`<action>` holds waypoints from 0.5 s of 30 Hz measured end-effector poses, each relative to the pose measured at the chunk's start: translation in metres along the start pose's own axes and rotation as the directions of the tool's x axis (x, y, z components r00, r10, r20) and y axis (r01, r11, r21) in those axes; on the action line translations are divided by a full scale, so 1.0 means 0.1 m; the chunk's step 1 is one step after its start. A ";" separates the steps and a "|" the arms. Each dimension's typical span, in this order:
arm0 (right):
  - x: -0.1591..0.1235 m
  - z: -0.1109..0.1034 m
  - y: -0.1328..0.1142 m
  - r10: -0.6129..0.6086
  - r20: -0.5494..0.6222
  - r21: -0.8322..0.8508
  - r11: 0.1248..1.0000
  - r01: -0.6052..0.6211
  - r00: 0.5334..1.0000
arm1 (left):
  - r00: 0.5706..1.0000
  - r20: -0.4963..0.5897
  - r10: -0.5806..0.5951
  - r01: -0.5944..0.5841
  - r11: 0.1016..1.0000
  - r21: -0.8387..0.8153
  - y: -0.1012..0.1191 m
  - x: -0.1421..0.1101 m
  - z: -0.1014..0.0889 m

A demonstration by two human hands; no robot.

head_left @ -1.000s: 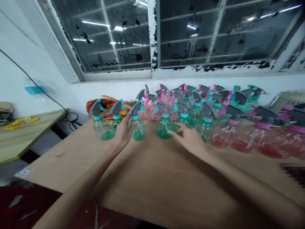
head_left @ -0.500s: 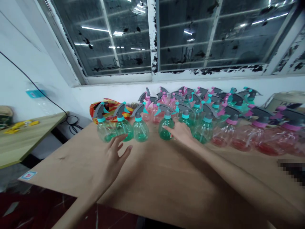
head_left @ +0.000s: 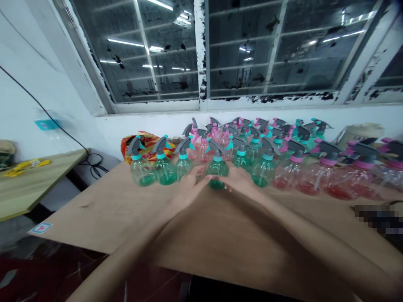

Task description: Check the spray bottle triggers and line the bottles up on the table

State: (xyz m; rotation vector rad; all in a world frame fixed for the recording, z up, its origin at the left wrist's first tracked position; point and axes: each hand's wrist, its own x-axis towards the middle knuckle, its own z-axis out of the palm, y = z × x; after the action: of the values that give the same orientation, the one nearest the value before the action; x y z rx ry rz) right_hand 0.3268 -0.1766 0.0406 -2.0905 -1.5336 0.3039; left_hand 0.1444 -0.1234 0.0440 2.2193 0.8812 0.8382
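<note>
A green spray bottle (head_left: 218,167) with a grey trigger head and turquoise collar stands upright on the table in front of me. My right hand (head_left: 239,179) is closed around its right side, the thumb lying across the front. From the left, my left hand (head_left: 190,184) holds the same bottle, its thumb meeting the other thumb low on the front. Just behind my left fingers stands another green spray bottle (head_left: 183,165), partly covered by that hand. Two more of the green kind, one a spray bottle (head_left: 165,172) with deeper colour, stand farther left.
Several pink spray bottles (head_left: 310,180) line the right side, with mixed pink and green ones behind. A red and yellow bag (head_left: 126,147) lies at the back left. A cloth bag (head_left: 362,132) rests by the wall. The brown table (head_left: 110,214) has its near edge below my arms.
My left hand has moved right and forward, from open above the table to the green spray bottle. The right hand stays on that bottle. The view has shifted slightly right.
</note>
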 end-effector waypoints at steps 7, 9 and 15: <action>-0.13 -0.06 0.08 -0.017 0.054 0.079 0.997 0.012 0.998 | 1.000 0.022 0.003 -0.005 0.997 0.074 -0.03 0.35 0.19; -0.14 -0.05 0.10 -0.035 0.089 0.113 0.993 0.025 0.995 | 0.999 0.053 0.013 -0.019 0.995 0.101 -0.03 0.39 0.24; -0.33 -0.06 0.09 -0.091 0.110 0.124 0.989 0.077 0.990 | 0.995 0.096 0.027 -0.044 0.983 0.180 0.00 0.26 0.26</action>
State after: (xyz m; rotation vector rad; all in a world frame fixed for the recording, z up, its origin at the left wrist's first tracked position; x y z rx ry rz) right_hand 0.3259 -0.2112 0.0367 -1.9397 -1.6232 0.4811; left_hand 0.1784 -0.1122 0.0366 2.4178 0.9066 0.6874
